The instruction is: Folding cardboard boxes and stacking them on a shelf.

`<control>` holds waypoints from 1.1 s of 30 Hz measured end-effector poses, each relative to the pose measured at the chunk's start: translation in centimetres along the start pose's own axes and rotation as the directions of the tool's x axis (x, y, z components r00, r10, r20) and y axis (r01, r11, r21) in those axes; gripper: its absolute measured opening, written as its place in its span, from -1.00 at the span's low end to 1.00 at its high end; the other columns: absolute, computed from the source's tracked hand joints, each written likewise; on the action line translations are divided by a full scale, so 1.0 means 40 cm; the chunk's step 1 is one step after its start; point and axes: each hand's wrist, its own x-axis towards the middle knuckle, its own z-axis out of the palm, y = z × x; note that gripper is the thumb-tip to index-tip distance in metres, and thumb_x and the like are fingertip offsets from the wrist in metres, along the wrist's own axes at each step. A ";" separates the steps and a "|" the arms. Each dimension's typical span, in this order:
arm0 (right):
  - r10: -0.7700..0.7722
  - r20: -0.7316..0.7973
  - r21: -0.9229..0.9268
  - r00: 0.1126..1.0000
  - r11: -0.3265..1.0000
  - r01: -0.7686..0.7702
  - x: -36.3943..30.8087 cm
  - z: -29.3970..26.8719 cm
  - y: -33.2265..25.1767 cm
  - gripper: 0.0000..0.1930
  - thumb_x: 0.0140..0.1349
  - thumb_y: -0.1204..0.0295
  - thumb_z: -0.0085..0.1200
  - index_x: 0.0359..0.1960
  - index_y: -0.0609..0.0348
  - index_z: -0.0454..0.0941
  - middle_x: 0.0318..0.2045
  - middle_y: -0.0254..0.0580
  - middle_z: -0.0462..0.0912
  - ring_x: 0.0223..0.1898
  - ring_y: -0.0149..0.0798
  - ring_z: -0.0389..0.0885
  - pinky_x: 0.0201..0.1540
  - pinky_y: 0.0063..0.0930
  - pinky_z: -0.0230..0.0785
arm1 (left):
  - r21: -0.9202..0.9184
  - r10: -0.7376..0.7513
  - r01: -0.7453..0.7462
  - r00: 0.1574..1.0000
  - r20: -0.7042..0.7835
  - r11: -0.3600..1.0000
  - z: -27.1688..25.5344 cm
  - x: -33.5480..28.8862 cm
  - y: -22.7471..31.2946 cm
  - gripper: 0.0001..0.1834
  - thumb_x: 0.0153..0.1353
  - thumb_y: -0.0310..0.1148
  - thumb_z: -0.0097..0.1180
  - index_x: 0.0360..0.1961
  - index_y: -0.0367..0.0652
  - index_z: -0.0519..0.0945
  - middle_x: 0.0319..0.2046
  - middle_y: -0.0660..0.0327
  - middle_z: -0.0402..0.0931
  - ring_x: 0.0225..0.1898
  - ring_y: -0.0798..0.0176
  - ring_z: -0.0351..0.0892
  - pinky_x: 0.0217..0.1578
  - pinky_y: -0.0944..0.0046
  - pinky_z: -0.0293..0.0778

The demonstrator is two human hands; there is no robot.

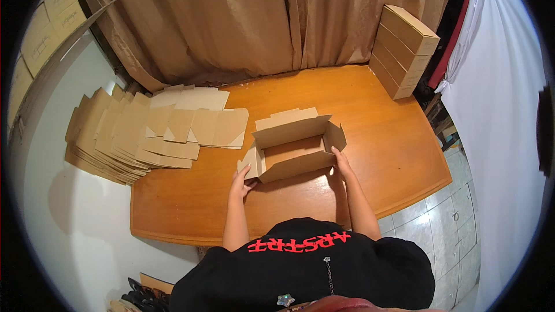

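Note:
A brown cardboard box (pixel 295 169) sits partly folded up on the wooden table in front of me, its long walls standing and flaps spread outward. An orange-brown surface like the tabletop shows inside it; whether the bottom is open I cannot tell. My left hand (pixel 241 181) grips the near left corner, thumb on the end flap and fingers underneath. At the near right corner, my right hand (pixel 341 163) holds the end wall, its fingers partly hidden. To the left lies an overlapping pile of flat cardboard blanks (pixel 110 136), some reaching close to the box.
Closed boxes (pixel 399 52) form a stack at the table's (pixel 381 138) far right corner. Brown curtains (pixel 231 17) hang behind the table, and a white cloth (pixel 491 138) hangs at right. More boxes (pixel 52 23) sit on a shelf at upper left.

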 end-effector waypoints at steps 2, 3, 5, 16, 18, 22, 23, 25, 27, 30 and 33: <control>0.041 0.002 0.016 0.999 0.999 -0.041 -0.018 0.025 -0.025 -0.34 0.10 -0.11 -0.08 0.11 0.11 0.29 0.01 -0.20 0.42 0.03 -0.26 0.35 0.02 -0.30 0.16 | -0.093 -0.005 0.008 1.000 0.029 0.996 -0.032 0.015 -0.032 -0.20 -0.03 -0.14 0.26 0.19 -0.07 0.12 0.12 -0.01 0.14 0.08 -0.05 0.26 0.03 -0.11 0.23; 0.082 0.001 0.032 0.997 0.996 -0.082 -0.021 0.033 -0.030 -0.31 0.09 -0.13 -0.08 0.12 0.11 0.27 0.03 -0.18 0.41 0.04 -0.23 0.35 0.03 -0.30 0.16 | -0.183 -0.009 0.020 0.998 0.061 0.983 -0.049 0.025 -0.045 -0.23 -0.02 -0.13 0.23 0.17 -0.07 0.14 0.12 -0.03 0.14 0.07 -0.07 0.26 0.02 -0.16 0.23; 0.033 -0.017 0.028 0.999 0.999 -0.033 0.002 0.003 0.002 -0.27 0.07 -0.16 -0.09 0.16 0.10 0.23 0.07 -0.16 0.38 0.09 -0.19 0.30 0.07 -0.25 0.11 | -0.246 -0.034 0.072 0.987 0.158 0.967 -0.010 -0.005 -0.018 -0.25 0.00 -0.13 0.21 0.17 -0.09 0.14 0.11 -0.03 0.15 0.07 -0.08 0.26 0.01 -0.18 0.23; 0.168 0.027 0.049 0.985 0.984 -0.169 -0.002 -0.010 0.032 -0.12 0.04 -0.33 -0.27 0.28 0.03 0.04 0.29 -0.19 0.09 0.29 -0.12 0.00 0.20 -0.01 -0.18 | -0.237 -0.090 0.137 0.976 0.199 0.962 -0.013 0.040 -0.041 -0.31 0.03 -0.17 0.22 0.12 -0.18 0.19 0.07 -0.12 0.22 0.13 -0.11 0.22 0.09 -0.16 0.24; 0.193 -0.042 0.005 0.980 0.981 -0.193 -0.017 0.012 0.016 -0.14 0.08 -0.32 -0.31 0.27 0.03 0.05 0.26 -0.15 0.13 0.27 -0.11 0.05 0.19 -0.03 -0.13 | -0.163 0.032 -0.006 0.987 0.158 0.987 -0.035 0.059 -0.038 -0.33 0.05 -0.23 0.23 0.11 -0.22 0.18 0.02 -0.07 0.29 0.03 -0.07 0.37 0.02 -0.02 0.38; 0.073 -0.036 0.019 0.997 0.997 -0.072 -0.015 -0.004 0.037 -0.19 0.13 -0.28 -0.33 0.24 0.10 0.13 0.20 -0.08 0.23 0.22 -0.10 0.14 0.16 -0.06 -0.01 | -0.082 0.160 -0.156 0.986 0.037 0.984 0.014 0.028 -0.006 -0.36 0.06 -0.32 0.22 0.09 -0.24 0.18 -0.04 -0.05 0.36 -0.12 0.01 0.50 -0.12 0.09 0.50; 0.036 -0.031 0.027 0.999 0.999 -0.035 -0.002 -0.010 0.053 -0.22 0.15 -0.25 -0.33 0.21 0.13 0.18 0.17 -0.05 0.26 0.20 -0.09 0.17 0.14 -0.07 0.04 | -0.082 0.159 -0.156 0.987 0.038 0.984 0.023 0.021 -0.001 -0.36 0.06 -0.32 0.22 0.09 -0.24 0.18 -0.04 -0.05 0.36 -0.12 0.01 0.50 -0.12 0.09 0.50; 0.000 -0.026 0.033 1.000 0.999 0.001 0.008 -0.014 0.072 -0.24 0.17 -0.22 -0.32 0.18 0.17 0.22 0.14 -0.03 0.30 0.17 -0.07 0.20 0.11 -0.07 0.09 | 0.049 0.204 -0.199 0.969 -0.138 0.979 0.036 0.008 0.004 -0.37 0.04 -0.32 0.23 0.06 -0.22 0.17 -0.06 -0.01 0.38 -0.15 0.04 0.51 -0.20 0.14 0.54; 0.008 -0.156 -0.045 0.988 0.999 -0.015 0.004 -0.005 0.076 -0.29 0.18 -0.18 -0.27 0.13 0.18 0.29 0.08 -0.07 0.37 0.11 -0.11 0.29 0.08 -0.12 0.16 | 0.086 0.230 -0.218 0.958 -0.170 0.972 0.042 -0.003 0.010 -0.37 0.03 -0.32 0.25 0.04 -0.21 0.17 -0.08 0.00 0.39 -0.18 0.09 0.53 -0.28 0.20 0.55; 0.031 -0.143 0.035 0.989 0.999 -0.026 0.034 -0.051 0.117 -0.37 0.18 -0.13 -0.20 0.10 0.11 0.32 0.00 -0.15 0.45 -0.01 -0.19 0.40 -0.01 -0.30 0.26 | 0.273 0.301 -0.240 0.930 -0.210 0.932 0.082 -0.030 0.034 -0.33 0.00 -0.31 0.27 0.05 -0.21 0.16 -0.07 0.00 0.37 -0.16 0.12 0.51 -0.29 0.20 0.52; 0.147 -0.310 0.065 0.939 0.989 -0.133 -0.054 0.062 -0.008 -0.42 0.20 0.00 -0.10 -0.01 0.32 0.34 -0.13 -0.09 0.50 -0.09 -0.23 0.43 -0.12 -0.43 0.32 | 0.634 0.529 -0.220 0.772 -0.351 0.741 0.056 -0.037 0.027 -0.29 -0.05 -0.31 0.29 0.08 -0.17 0.18 -0.02 0.00 0.32 -0.02 0.08 0.39 -0.12 0.09 0.39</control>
